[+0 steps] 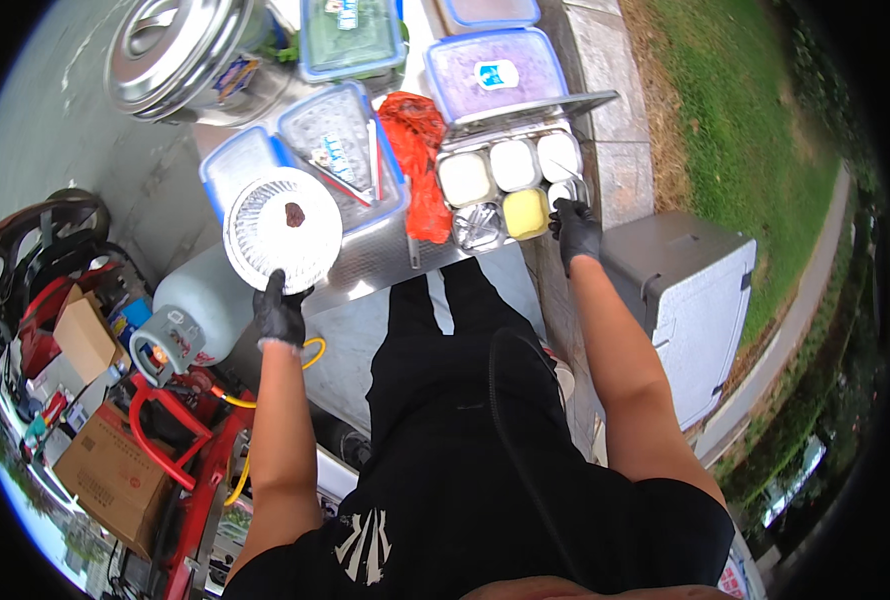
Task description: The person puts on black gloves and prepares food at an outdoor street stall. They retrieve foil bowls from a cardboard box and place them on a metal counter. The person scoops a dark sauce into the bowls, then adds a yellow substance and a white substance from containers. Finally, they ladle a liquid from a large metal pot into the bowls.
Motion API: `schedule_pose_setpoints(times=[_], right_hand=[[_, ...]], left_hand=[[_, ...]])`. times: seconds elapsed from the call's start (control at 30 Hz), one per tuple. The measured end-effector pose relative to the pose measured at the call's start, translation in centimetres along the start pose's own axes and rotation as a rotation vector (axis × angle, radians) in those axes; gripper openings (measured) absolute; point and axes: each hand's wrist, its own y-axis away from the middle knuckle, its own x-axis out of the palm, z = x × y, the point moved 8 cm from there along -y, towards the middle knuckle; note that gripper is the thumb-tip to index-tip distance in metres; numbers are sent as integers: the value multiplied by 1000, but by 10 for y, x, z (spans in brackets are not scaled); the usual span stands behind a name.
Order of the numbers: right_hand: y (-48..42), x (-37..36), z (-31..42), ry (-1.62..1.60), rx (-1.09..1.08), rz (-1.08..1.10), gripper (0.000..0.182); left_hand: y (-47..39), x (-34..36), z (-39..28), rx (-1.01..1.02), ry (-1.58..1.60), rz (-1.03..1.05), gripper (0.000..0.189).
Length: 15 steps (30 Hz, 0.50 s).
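My left hand (280, 319), in a black glove, grips the near rim of a round foil bowl (246, 251). A small dollop of dark brown paste (293, 215) lies inside it. At the front right cup (560, 193) of a metal seasoning box is my gloved right hand (576, 232). Its fingers are bent over the cup beside thin metal handles; whether they pinch one is hidden. Neighbouring cups hold white contents (466, 178) and a yellow powder or paste (525, 213). The front left cup (479, 226) has a shiny, unclear content. The box's lid (535, 109) stands raised behind.
Blue-rimmed plastic containers (347, 45) and a lidded steel pot (182, 60) stand on the metal table (370, 259). A red plastic bag (415, 165) lies left of the box. A gas cylinder (212, 300) is at left, a grey insulated box (685, 300) at right.
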Motion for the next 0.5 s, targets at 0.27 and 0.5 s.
schedule_pose_setpoints(times=[0.27, 0.5], right_hand=[[-51, -74, -85, 250, -338, -283, 21], [-79, -35, -1, 491, -650, -265, 25]], left_hand=[[73, 35, 72, -84, -317, 63, 20], [90, 82, 151, -134, -269, 184, 22]])
